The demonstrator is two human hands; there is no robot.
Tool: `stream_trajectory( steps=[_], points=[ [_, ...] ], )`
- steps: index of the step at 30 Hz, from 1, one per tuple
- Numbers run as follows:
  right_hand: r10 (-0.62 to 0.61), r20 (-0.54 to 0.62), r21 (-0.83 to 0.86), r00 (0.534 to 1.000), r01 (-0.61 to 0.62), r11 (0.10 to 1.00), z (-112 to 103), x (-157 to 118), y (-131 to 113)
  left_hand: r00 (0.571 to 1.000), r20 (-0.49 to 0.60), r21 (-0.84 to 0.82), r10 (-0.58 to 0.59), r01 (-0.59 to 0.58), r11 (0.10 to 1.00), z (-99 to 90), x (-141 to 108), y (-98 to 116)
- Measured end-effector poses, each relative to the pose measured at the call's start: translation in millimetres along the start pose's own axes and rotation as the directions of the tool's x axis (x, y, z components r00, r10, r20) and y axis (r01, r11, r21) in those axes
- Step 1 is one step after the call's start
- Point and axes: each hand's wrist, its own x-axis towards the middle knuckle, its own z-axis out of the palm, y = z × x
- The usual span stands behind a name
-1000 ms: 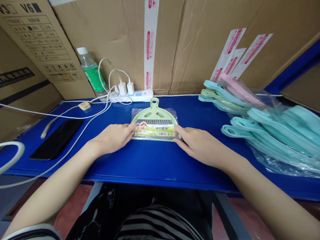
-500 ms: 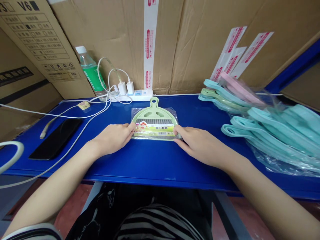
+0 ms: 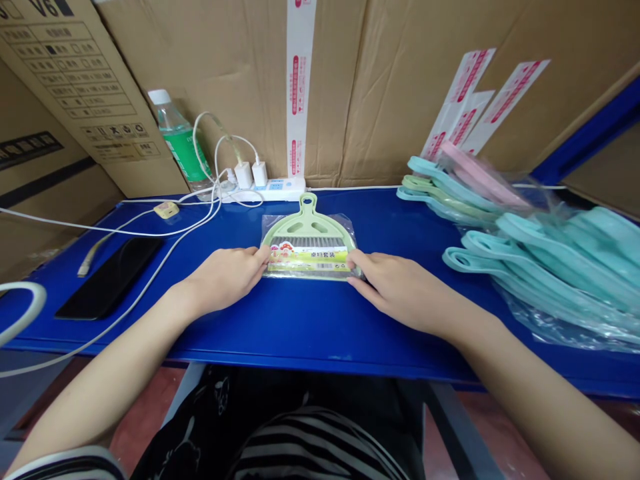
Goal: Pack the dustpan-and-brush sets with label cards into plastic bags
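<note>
A green dustpan and brush set (image 3: 307,230) in a clear plastic bag lies on the blue table (image 3: 300,327), its looped handle pointing away from me. A colourful label with printed characters crosses its lower part. My left hand (image 3: 227,277) grips the bag's left edge, thumb and fingers closed on it. On the opposite edge, my right hand (image 3: 395,283) pinches the bag near the label's right end.
Bagged turquoise dustpans (image 3: 550,267) lie at the right, with a pink one (image 3: 483,173) behind. At the left are a black phone (image 3: 110,280), white cables and a bottle (image 3: 183,143). A power strip (image 3: 283,189) sits by the cardboard at the back.
</note>
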Motion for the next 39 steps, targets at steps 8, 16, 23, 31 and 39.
stream_trajectory(
  steps=[8,16,23,31,39],
  points=[
    [0.019,0.033,0.004,0.999,-0.019,1.0,-1.3,0.3,-1.9,1.0,-0.007,-0.001,0.004,-0.004,1.0,-0.2,-0.3,0.4],
    [0.012,0.021,-0.012,1.0,-0.012,1.0,-0.7,0.1,0.2,0.999,-0.045,0.015,0.019,-0.018,1.0,2.1,-0.5,-1.0],
    [-0.013,-0.016,0.001,1.0,0.013,1.0,1.8,-0.7,0.9,0.999,-0.038,0.017,0.021,-0.02,1.0,2.7,0.3,-1.0],
    [-0.026,-0.041,-0.013,0.999,0.025,1.0,1.4,-1.2,2.2,0.998,-0.05,0.003,0.034,-0.033,0.999,2.7,-0.1,-0.7],
    [-0.001,-0.007,-0.02,1.0,0.001,1.0,-0.2,-0.4,-0.2,0.998,-0.047,0.008,0.031,-0.031,0.999,1.9,-2.3,0.4]
  ],
)
